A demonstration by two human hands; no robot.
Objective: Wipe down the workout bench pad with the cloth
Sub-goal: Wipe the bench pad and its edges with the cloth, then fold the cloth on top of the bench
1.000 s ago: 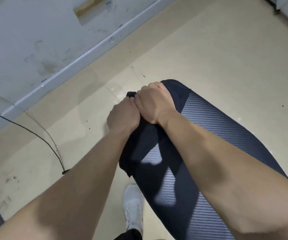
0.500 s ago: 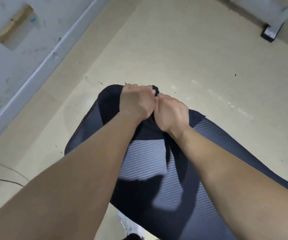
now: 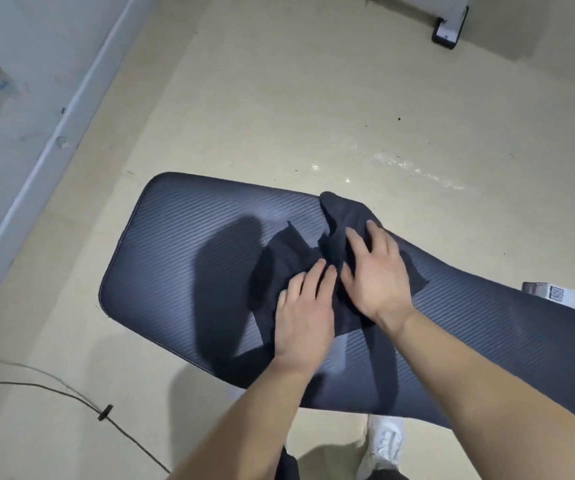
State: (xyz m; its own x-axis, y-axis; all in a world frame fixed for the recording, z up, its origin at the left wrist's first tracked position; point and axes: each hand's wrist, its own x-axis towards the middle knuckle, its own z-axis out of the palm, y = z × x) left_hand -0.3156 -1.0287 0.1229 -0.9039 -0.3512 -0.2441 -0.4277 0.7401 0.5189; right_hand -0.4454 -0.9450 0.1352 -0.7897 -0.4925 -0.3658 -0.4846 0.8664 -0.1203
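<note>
Left hand (image 3: 305,315), right hand (image 3: 377,271) pressed flat on cloth (image 3: 289,251) mid pad surface (image 3: 182,244), grip slack (fingers straight). Spread 2 palms evenly; sweep toward pad's rounded end.

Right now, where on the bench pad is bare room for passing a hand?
The dark grey ribbed bench pad is bare between its rounded end and the crumpled dark cloth, and again beyond the right hand. The middle is crowded: it and the left hand press on the cloth.

Black cable (image 3: 104,412), white shoe (image 3: 384,445)
</note>
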